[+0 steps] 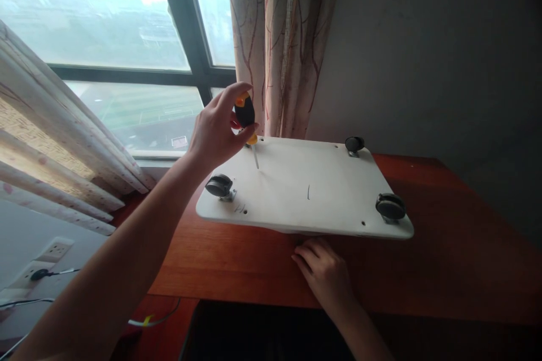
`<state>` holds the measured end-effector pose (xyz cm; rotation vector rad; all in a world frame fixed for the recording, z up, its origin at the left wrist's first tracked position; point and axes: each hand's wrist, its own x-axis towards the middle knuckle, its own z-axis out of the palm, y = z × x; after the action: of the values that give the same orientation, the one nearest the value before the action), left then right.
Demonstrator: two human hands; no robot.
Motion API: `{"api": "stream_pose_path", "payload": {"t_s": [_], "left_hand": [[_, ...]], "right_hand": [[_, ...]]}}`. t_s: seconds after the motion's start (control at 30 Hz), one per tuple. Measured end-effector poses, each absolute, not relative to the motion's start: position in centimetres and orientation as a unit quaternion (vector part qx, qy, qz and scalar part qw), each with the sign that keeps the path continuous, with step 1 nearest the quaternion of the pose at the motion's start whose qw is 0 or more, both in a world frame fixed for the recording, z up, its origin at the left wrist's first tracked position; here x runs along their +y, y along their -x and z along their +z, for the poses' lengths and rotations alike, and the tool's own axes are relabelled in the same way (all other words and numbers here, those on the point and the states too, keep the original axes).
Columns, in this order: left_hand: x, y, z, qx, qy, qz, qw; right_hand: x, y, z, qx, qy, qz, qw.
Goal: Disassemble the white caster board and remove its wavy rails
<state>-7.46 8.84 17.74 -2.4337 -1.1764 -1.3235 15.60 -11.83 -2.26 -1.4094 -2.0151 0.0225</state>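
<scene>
My left hand (pixel 217 124) is closed round the yellow and black handle of a screwdriver (pixel 244 111). The screwdriver's shaft points down, its tip at or just above a white board (pixel 288 175). That board carries black swivel casters at its corners: a near left caster (pixel 219 185), a near right caster (pixel 390 206) and a far right caster (pixel 354 144). The far left corner is mostly covered by my left hand. My right hand (pixel 322 264) is closed low by the board's front edge, fingers curled together; whatever they hold, if anything, is hidden.
Beneath the board is a reddish-brown wooden table (pixel 220 262). A window (pixel 139 113) and patterned curtains (pixel 283 45) stand behind it and to the left. Wall sockets (pixel 55 249) with a plug and cables are at lower left. A grey wall rises at the right.
</scene>
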Motion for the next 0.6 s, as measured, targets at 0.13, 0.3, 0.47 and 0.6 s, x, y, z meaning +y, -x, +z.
{"api": "stream_pose_path", "payload": {"t_s": [0.13,0.3,0.47,0.6], "left_hand": [[8.4,7.6,17.9,-0.395,0.807,-0.434,0.069],[8.0,7.5,18.0,-0.389,0.804,-0.445,0.061],[6.0,5.2,17.9,-0.356,0.802,-0.480,0.015],[3.3,1.4,17.5,-0.283,0.826,-0.483,-0.062]], "right_hand": [[-12.0,-15.4,-2.7,-0.775,0.544,0.019,0.322],[-12.4,-16.0,-1.2,-0.764,0.544,0.033,0.347],[-11.7,-17.8,5.0,-0.727,0.545,0.086,0.409],[-9.8,-19.5,12.2,-0.682,0.574,0.028,0.452]]}}
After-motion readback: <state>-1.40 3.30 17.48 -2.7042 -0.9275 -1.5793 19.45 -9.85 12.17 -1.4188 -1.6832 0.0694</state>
